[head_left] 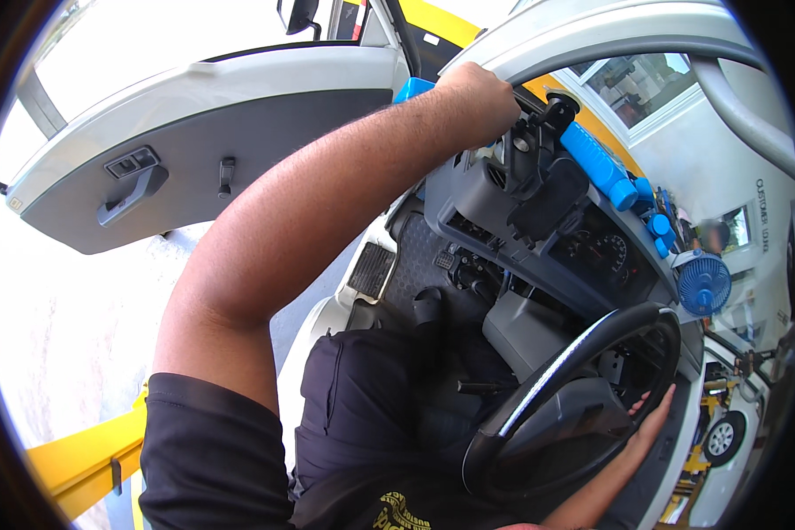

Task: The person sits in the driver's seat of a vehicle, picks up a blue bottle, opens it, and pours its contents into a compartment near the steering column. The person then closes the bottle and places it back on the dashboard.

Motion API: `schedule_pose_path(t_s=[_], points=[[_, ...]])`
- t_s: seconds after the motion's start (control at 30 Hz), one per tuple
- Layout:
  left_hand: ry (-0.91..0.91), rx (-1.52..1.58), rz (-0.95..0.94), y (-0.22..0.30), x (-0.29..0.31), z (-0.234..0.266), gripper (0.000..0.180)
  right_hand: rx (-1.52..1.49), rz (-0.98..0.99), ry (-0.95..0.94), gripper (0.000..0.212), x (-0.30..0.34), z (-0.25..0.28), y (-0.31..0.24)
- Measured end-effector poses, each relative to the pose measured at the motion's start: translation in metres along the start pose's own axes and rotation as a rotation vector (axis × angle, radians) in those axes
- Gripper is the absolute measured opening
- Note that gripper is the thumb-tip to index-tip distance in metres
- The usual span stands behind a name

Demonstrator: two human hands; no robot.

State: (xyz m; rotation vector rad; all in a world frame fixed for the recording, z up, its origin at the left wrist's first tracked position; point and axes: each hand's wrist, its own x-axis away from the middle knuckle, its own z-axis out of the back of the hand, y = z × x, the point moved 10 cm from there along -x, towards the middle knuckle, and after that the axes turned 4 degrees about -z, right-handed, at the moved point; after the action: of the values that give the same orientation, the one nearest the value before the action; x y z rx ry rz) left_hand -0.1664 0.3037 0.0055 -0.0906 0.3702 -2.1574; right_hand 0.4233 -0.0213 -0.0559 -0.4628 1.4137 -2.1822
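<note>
My left arm reaches far up and across. The left hand [481,95] is closed at the lower end of the white windshield pillar [539,42]; its fingers are mostly hidden, so what they grip cannot be made out. At the lower right, my right hand [649,428] curls around the far side of the black steering wheel [583,353], with fingertips showing at the rim. Close to my left hand, a black phone mount [552,190] stands on the grey dashboard [477,199]. A blue item [413,89] shows just behind the left wrist.
The vehicle's door [203,159] hangs open on the left, beside a ribbed step [371,269]. Blue bottles [599,163] and a small blue fan [704,284] sit along the dashboard top. Pedals [446,259] are in the footwell by my shoe. A yellow bar [88,455] stands outside.
</note>
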Motion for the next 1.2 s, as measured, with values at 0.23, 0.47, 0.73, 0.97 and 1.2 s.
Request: schedule_pose_path(t_s=[0.23,0.47,0.73,0.97,1.2], points=[[0.008,-0.003,0.002,0.001,-0.002,0.001,0.024,-0.037,-0.021,-0.003,0.067,0.001,-0.001,0.001],[0.057,0.033,0.004,0.002,0.000,0.005,0.018,-0.039,0.000,-0.011,0.065,0.003,-0.003,-0.002],[-0.036,0.129,0.017,0.000,-0.008,-0.003,0.032,0.007,0.024,-0.013,0.067,0.008,-0.007,-0.010],[0.042,0.146,0.052,-0.003,-0.010,-0.004,0.022,0.025,-0.001,0.047,0.071,0.010,-0.003,-0.007],[0.065,0.169,0.054,-0.005,-0.006,-0.003,0.023,0.014,-0.027,-0.008,0.068,0.008,-0.005,-0.004]])
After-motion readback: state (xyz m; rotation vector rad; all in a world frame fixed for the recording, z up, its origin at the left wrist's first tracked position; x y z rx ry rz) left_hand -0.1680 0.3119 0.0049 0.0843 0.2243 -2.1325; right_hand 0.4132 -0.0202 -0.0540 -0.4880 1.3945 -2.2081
